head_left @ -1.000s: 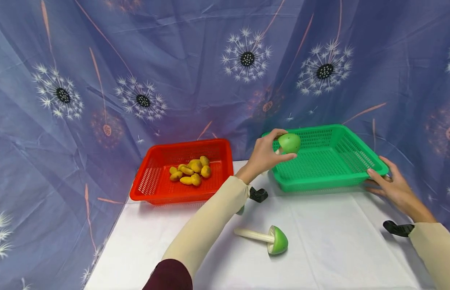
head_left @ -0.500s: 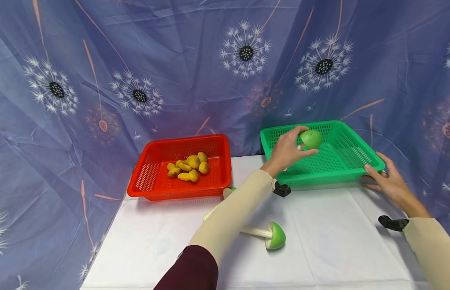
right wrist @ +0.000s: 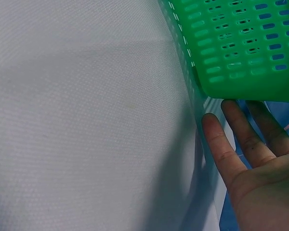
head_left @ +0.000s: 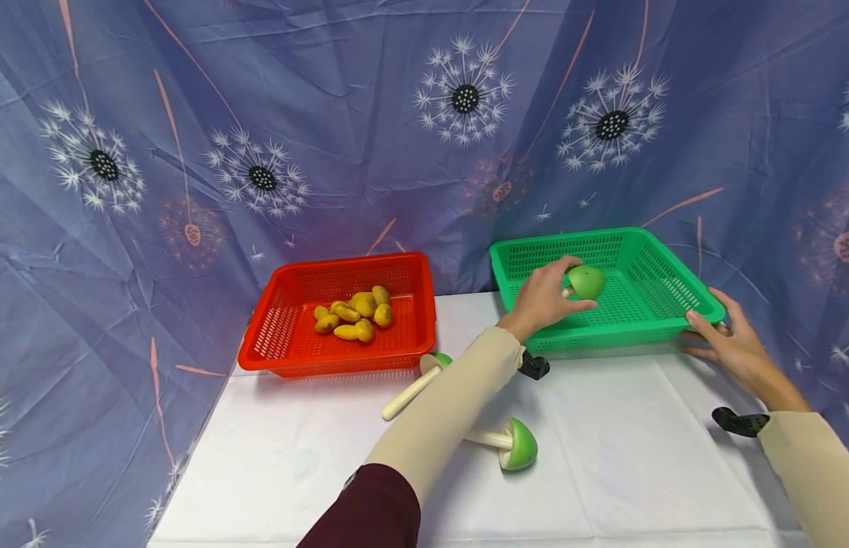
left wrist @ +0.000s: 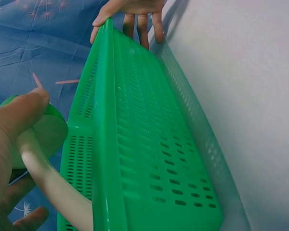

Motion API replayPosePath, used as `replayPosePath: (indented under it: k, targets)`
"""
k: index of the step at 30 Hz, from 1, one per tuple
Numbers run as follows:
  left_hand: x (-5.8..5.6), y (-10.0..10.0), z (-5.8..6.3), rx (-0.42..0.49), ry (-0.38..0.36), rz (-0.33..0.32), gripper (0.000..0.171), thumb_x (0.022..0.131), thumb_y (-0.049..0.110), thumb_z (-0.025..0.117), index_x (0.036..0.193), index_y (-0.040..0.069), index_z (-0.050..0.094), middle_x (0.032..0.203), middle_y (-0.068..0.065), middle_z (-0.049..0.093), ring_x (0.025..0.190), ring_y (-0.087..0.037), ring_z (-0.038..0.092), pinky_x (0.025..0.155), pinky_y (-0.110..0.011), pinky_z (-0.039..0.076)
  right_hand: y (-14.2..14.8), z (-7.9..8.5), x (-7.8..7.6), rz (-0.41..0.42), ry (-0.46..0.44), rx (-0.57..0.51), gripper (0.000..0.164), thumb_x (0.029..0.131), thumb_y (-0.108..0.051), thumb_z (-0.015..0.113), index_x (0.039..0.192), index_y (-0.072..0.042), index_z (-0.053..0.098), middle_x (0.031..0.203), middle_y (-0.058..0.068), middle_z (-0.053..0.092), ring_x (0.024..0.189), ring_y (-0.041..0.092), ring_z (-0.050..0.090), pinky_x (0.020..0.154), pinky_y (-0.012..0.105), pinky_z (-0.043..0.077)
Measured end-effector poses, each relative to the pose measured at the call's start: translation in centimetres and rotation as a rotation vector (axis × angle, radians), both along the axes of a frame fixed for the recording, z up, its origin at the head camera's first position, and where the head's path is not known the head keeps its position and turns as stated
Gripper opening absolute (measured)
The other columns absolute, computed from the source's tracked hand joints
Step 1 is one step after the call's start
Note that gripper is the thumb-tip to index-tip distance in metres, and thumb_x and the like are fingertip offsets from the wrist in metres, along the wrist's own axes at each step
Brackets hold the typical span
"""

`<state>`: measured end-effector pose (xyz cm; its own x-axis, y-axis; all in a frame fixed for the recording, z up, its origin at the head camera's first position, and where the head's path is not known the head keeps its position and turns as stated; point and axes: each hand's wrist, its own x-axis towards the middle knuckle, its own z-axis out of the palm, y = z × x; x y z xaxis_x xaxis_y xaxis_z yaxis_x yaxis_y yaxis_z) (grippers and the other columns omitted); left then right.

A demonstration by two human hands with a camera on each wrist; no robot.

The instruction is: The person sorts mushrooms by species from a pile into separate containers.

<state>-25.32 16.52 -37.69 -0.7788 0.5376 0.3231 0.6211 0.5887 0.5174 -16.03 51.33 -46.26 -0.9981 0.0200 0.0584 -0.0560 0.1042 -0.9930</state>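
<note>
My left hand grips a toy mushroom with a green cap and a pale stem, over the left part of the green basket. In the left wrist view, the thumb lies on the cap and the stem reaches behind the basket's rim. At the basket's near right corner, my right hand holds the rim with its thumb on top. Its other fingers extend fairly straight at the basket's underside.
Two more green-capped mushrooms lie on the white tablecloth: one mushroom by the red basket, one mushroom nearer me, partly behind my left sleeve. Several yellow mango-like fruits sit in the red basket. A blue patterned cloth hangs behind.
My left hand has carried its mushroom rightward over the green basket, then slightly lower. The mushroom by the red basket has come out from behind my sleeve. My right hand keeps its hold.
</note>
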Motion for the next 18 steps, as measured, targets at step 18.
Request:
replayPosePath:
  k: [18]
  targets:
    - [-0.3,-1.9,0.2,0.044,-0.066,-0.117,0.096,0.088,0.055,0.077,0.164,0.035,0.021,0.170,0.006,0.018,0.154,-0.011,0.022,0.118,-0.039,0.037,0.1,-0.2,-0.2,-0.012,-0.005,-0.019,0.086,0.108,-0.013,0.054,0.164,-0.036,-0.007,0.111,-0.019,0.060,0.093,0.005,0.071,0.070,0.031,0.062]
